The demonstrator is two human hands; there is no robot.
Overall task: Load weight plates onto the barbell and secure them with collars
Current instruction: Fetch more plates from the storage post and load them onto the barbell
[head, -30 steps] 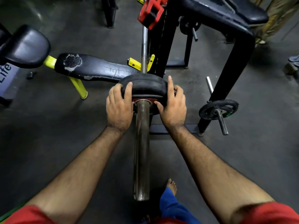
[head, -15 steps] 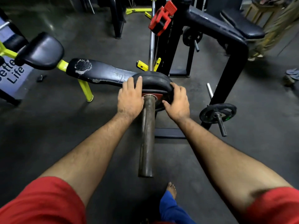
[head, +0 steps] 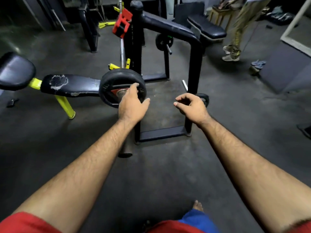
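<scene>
- Since the earlier frames both hands are being withdrawn from the rim of the black rubber-coated weight plate (head: 122, 87); the view is being lifted, so more of the room is being shown.
- The plate is being left seated on the dull steel barbell sleeve (head: 125, 148), which is being run towards the camera, its free end hanging over the dark floor.
- The left hand (head: 132, 105) is being held just in front of the plate's face, fingers loosely spread and gripping nothing; whether the fingertips are touching the plate cannot be told.
- The right hand (head: 191, 107) is being held well apart to the right, fingers half-curled and empty.
- The red plastic clamp collar (head: 122, 25) is being seen further along the bar, beyond the plate and above it in the view; no collar is being seen on the near sleeve.
- Judged: a collar is being called for next, slid along the sleeve's long axis from the free end; the left hand is the nearer to the sleeve.
- No brand or writing is being made out; the plate's red hub label is too blurred.
</scene>
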